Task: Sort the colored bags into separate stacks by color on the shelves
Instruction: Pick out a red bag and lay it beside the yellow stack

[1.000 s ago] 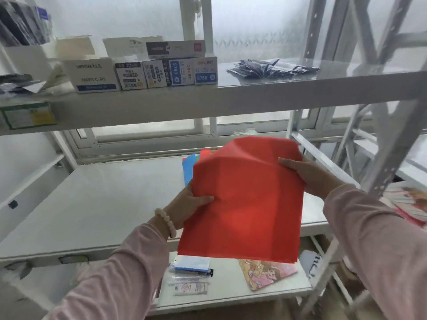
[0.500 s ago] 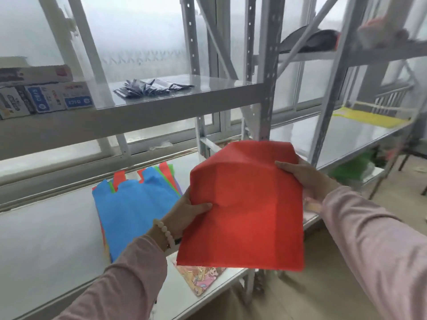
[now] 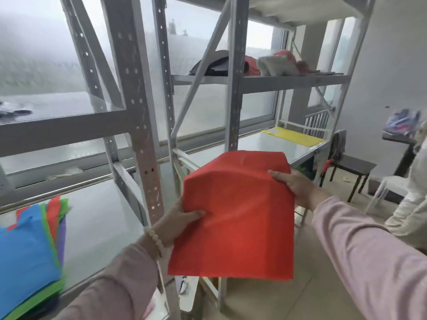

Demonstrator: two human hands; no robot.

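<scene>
I hold a folded red bag [image 3: 238, 218] flat in front of me in the air, before the shelf upright. My left hand [image 3: 178, 220] grips its left edge, thumb on top. My right hand [image 3: 293, 183] grips its upper right corner. A mixed pile of bags [image 3: 27, 252] with a blue one on top, and green, red and purple edges showing, lies on the left shelf at the lower left. A yellow bag [image 3: 293, 136] lies flat on the far end of the right shelf [image 3: 258, 144].
Grey perforated shelf uprights [image 3: 138, 125] stand between the two shelf bays. Dark and red-white items [image 3: 275, 63] sit on the upper right shelf. A dark stool [image 3: 353, 167], a white chair and another person's light sleeve [image 3: 413, 204] are at the right.
My view has swung right, from the left bay with boxes toward the right bay with the yellow bag. The red bag stays held in both hands; the mixed pile has slid to the frame's left.
</scene>
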